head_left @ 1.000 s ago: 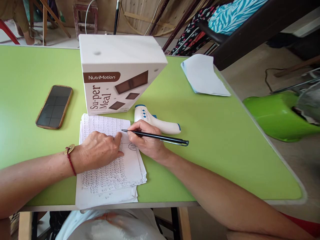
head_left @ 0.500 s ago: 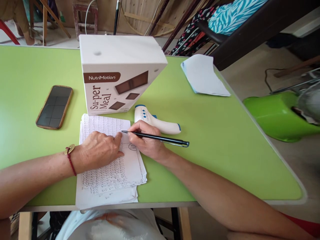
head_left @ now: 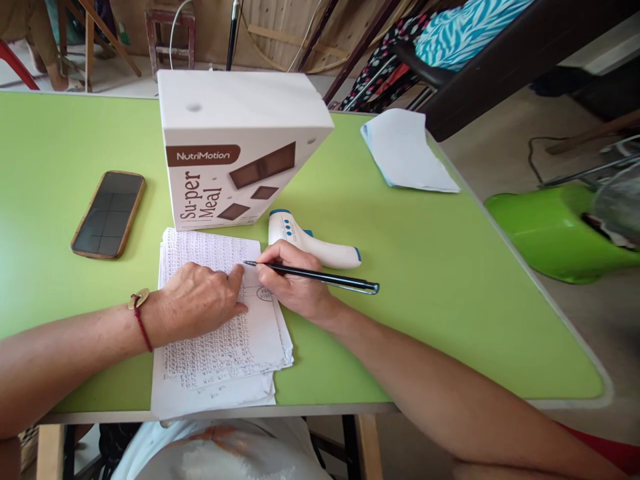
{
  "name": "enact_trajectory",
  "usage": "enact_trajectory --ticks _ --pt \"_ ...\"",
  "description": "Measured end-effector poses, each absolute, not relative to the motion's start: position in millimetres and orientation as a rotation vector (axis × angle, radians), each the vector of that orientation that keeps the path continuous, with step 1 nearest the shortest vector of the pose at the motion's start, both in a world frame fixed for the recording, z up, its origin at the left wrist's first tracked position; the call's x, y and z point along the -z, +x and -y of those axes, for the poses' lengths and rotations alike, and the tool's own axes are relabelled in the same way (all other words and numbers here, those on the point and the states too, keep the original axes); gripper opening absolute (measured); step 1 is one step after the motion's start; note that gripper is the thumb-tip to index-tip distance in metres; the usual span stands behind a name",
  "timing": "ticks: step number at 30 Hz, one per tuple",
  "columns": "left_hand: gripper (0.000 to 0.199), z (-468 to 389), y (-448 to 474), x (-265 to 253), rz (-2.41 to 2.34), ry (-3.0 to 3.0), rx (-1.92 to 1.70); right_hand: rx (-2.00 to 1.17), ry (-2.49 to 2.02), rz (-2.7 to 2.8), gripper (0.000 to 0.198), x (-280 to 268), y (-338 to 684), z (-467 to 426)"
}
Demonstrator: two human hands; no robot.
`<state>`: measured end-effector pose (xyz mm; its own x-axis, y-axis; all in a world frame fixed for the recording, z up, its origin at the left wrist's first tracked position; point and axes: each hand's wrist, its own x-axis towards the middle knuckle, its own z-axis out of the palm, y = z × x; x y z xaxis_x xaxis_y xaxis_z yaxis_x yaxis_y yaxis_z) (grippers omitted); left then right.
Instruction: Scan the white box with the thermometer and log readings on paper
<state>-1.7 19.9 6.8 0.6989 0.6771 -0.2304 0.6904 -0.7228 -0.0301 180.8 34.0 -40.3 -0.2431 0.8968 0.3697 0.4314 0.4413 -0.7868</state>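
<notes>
A stack of paper sheets [head_left: 265, 340] covered in rows of small handwriting lies near the front edge of the green table. My right hand [head_left: 295, 280] grips a black pen [head_left: 340, 279], its tip at the upper right part of the top sheet. Across the middle of the stack rests my left hand [head_left: 203, 300], palm down, with thumb and index finger apart and the other fingers partly curled; it holds nothing. The index fingertip is close to the pen tip. Just beyond my right hand lies a white and blue infrared thermometer [head_left: 305, 240].
Behind the papers stands a white NutriMotion box [head_left: 245, 107]. A phone [head_left: 109, 213] in a brown case lies to the left. Folded white paper [head_left: 407, 150] is at the far right corner. A green bin [head_left: 555, 230] stands beyond the table's right edge.
Both hands, the pen and the papers keep almost the same places. Only a very slight shift of the whole view shows.
</notes>
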Motion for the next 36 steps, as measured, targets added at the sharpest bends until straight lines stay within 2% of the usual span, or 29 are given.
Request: enact_trajectory --ticks 8,14,36 --pt "0.046 -19.6 -2.3 -7.5 -1.147 2.834 0.382 -0.697 -1.132 1.825 0.007 39.8 180.1 -33.5" --pt "0.056 -19.3 -2.5 -9.6 -1.146 2.824 0.396 -0.706 -1.154 1.834 0.009 38.9 181.0 -33.1" --pt "0.055 -20.1 -2.4 -8.5 -1.147 2.837 0.387 -0.656 -1.131 1.838 0.008 37.8 182.1 -33.2"
